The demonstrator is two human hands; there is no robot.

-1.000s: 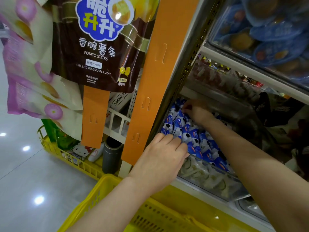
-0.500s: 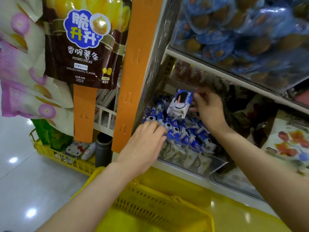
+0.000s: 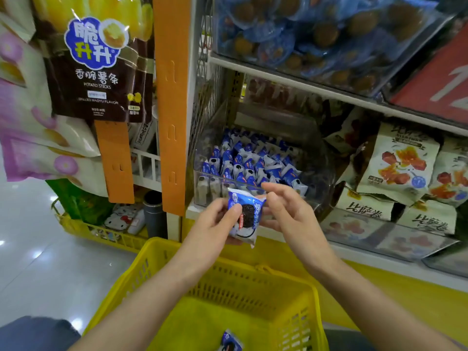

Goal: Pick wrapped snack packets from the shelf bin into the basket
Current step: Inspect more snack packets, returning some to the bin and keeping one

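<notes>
Head view: left hand (image 3: 212,224) grips a blue-and-white snack packet (image 3: 244,216); right hand (image 3: 291,214), fingers loosely spread, holds nothing just beside it, above the yellow basket (image 3: 253,269), nearer than the shelf bin (image 3: 210,186).

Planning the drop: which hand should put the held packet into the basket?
Left. The left hand grips the packet, thumb across its front, above the basket. The right hand has loose fingers at the packet's edge, so it looks freer to reach the bin.
</notes>
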